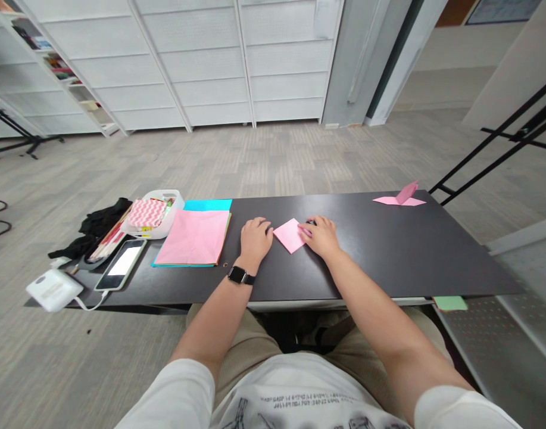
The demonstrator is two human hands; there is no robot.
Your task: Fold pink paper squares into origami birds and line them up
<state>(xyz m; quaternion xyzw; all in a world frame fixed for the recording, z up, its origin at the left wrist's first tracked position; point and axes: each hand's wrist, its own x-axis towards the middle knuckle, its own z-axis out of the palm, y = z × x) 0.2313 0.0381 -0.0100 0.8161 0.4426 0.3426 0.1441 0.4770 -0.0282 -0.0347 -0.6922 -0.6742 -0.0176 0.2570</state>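
Note:
A small pink paper [289,236], folded into a square, lies on the dark table with one corner toward me. My right hand [323,237] is at its right corner, with the fingers bent and closed on the paper's edge. Something small and dark shows by those fingertips, too little to name. Just left of the paper, my left hand [256,239] rests palm down on the table, fingers loosely stretched, holding nothing. A black watch [240,274] is on that wrist. A folded pink paper crane [401,198] sits at the table's far right.
Left of my hands lies a stack of coloured paper [195,238], pink on top. Beyond it are a white basket [177,205], a phone [121,265] on a cable, a white charger box [53,290] and a dark pencil tray [98,257]. The table [380,256] ends close to my lap.

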